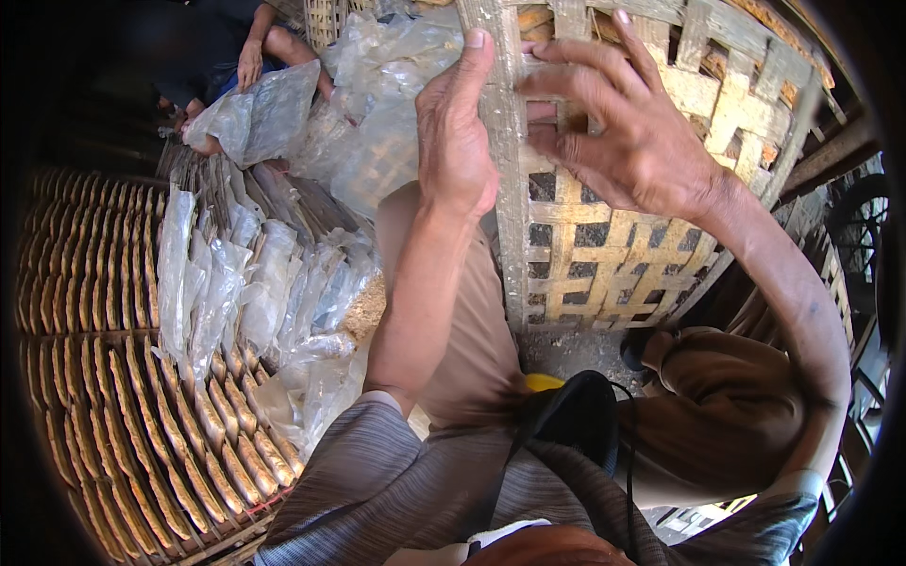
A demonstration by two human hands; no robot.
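Observation:
A large woven bamboo basket point(613, 250) stands tilted in front of me at the upper right, its wooden edge strip facing left. My left hand point(456, 141) grips that strip, thumb pointing up along the outside. Its fingers go behind the strip, and pinkish fingertips seem to show through gaps in the weave. Over the lattice, my right hand point(628, 127) is held with its fingers bent and spread apart, slightly blurred. Nothing shows between those fingers. Brownish pieces lie inside the basket, partly visible through its openings.
On the left, long rows of thin brown slabs point(104, 377) stand on edge in a rack. Crumpled clear plastic sheets point(226, 292) lie over some of them. More plastic point(377, 104) is heaped ahead. At the upper left another person's hand point(250, 64) is near a plastic sheet point(255, 113).

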